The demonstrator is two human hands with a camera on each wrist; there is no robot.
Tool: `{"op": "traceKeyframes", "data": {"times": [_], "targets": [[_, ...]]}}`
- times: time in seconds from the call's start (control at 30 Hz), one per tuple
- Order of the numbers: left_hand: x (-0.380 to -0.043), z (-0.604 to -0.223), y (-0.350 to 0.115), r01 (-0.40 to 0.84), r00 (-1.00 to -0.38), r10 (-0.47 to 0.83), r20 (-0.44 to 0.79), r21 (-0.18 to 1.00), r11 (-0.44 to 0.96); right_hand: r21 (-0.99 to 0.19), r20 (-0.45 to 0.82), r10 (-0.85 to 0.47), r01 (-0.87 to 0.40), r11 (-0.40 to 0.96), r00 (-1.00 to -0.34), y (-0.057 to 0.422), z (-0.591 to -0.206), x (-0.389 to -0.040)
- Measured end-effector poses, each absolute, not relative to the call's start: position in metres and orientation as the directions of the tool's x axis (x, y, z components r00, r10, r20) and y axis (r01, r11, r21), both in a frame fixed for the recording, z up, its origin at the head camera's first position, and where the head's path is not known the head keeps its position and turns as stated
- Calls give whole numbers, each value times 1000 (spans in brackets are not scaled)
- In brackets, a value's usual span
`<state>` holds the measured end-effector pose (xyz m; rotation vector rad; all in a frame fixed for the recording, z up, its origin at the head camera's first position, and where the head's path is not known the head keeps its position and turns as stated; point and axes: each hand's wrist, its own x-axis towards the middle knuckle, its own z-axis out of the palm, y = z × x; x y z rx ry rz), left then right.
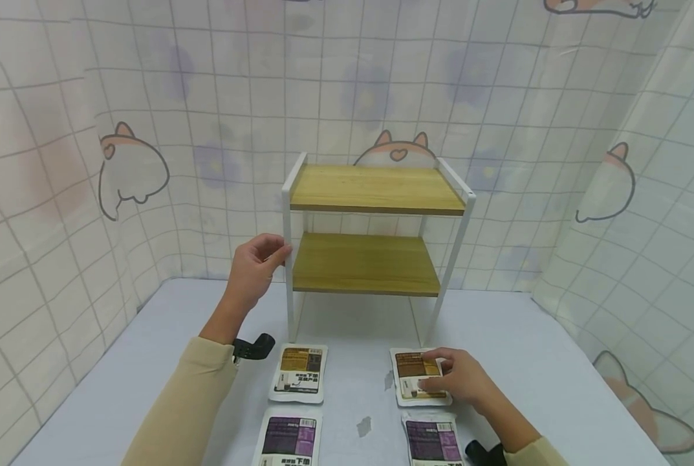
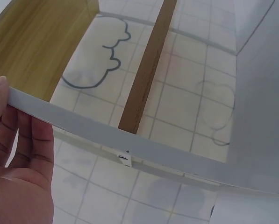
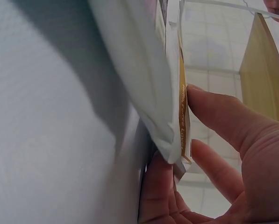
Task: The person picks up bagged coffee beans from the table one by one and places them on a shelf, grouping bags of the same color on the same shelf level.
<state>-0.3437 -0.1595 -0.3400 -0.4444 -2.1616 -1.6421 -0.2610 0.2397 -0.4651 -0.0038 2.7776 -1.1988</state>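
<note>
My two hands at a rack and packets. My left hand (image 1: 255, 268) pinches the left front post (image 1: 289, 291) of a two-tier rack (image 1: 376, 210), thumb on one side of the white bar and the other fingers behind it. The rack stands towards the back of the white surface (image 1: 347, 362), with a yellowish wooden upper board (image 1: 376, 184) and lower board (image 1: 364, 262). My right hand (image 1: 462, 377) pinches the right brown packet (image 1: 409, 370), thumb on its printed face and other fingers about its right side; whether a fingertip reaches beneath it, I cannot tell. This packet is in front of the rack's right front leg. The left brown packet (image 1: 299, 373) lies in front of the left leg, near the beige sleeve (image 1: 189, 401) of my left arm. Nearer to me, one below each brown packet, are the left purple packet (image 1: 288, 437) and the right purple packet (image 1: 433, 443), both cut by the lower margin of the head view. A grey patch (image 1: 364, 426) shows on the surface between the two columns. Behind the rack hangs a grid-patterned cloth (image 1: 347, 97) with cartoon animals.
</note>
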Motion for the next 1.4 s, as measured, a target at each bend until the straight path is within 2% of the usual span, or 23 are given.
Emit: {"op": "traceKeyframes", "data": {"times": [0.93, 1.4], "targets": [[-344, -340, -158, 472, -871, 11, 492, 829, 301, -735, -157, 8, 122, 666, -988, 239, -465, -265], [-344, -340, -157, 464, -875, -2, 484, 839, 286, -742, -119, -21, 75, 666, -993, 238, -464, -263]]}}
